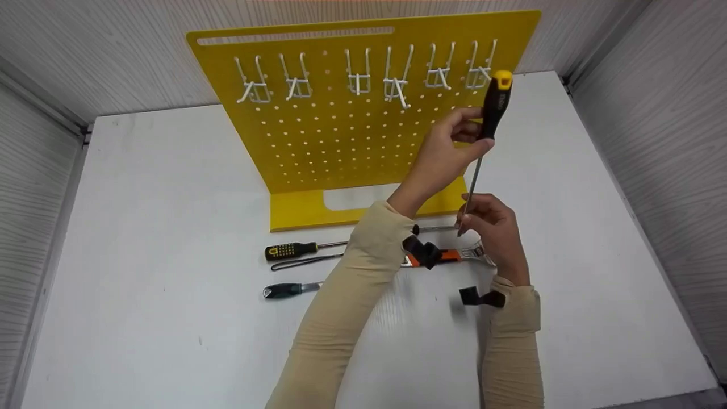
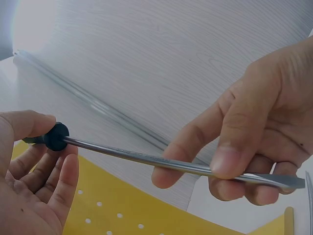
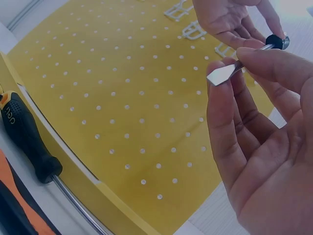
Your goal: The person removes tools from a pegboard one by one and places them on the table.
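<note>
A screwdriver (image 1: 495,111) with a black handle, yellow end and flat tip is held upright, slightly tilted, above the table's right part. My left hand (image 1: 446,149) pinches the lower end of its handle between thumb and fingers. Lower down, my right hand (image 1: 497,224) pinches the metal shaft near the tip. In the left wrist view the shaft (image 2: 142,157) runs from one hand to the other. The flat blade (image 3: 222,74) pokes out past the right thumb and forefinger in the right wrist view.
A yellow pegboard (image 1: 341,130) with several white hooks (image 1: 396,85) stands behind. Before it lie a yellow-dotted screwdriver (image 1: 289,250), a green-handled tool (image 1: 284,291), a thin dark looped piece (image 1: 301,262) and an orange-handled wrench (image 1: 451,255), partly behind my left forearm. Another black-handled screwdriver (image 3: 29,132) lies beside the pegboard's base.
</note>
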Demonstrator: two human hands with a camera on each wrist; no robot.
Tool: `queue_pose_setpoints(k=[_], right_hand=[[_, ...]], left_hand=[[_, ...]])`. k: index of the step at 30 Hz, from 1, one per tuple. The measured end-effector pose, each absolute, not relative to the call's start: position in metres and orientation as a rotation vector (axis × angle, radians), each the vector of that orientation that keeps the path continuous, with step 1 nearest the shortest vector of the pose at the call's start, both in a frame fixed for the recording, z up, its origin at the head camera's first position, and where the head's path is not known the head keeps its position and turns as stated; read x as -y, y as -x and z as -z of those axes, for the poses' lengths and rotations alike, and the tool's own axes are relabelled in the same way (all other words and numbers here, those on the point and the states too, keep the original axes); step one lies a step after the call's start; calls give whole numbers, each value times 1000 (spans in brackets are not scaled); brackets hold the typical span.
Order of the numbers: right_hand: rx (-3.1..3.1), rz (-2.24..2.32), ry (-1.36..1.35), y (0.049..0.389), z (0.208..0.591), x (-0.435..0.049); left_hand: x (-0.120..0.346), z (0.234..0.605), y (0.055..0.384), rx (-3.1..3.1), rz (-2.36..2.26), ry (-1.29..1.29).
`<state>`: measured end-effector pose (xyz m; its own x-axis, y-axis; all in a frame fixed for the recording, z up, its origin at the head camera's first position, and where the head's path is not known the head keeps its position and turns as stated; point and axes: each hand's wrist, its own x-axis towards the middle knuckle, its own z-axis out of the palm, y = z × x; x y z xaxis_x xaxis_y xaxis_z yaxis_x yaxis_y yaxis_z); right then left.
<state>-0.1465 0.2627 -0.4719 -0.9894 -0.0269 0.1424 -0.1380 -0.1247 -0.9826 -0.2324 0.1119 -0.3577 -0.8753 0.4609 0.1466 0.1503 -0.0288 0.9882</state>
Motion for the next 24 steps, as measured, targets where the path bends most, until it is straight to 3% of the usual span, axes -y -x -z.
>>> queue_pose_setpoints(k=[24], right_hand=[[1964,-2252,-196,140,468,-277]], left_hand=[[-80,353,216,-2090,-2004,-700]])
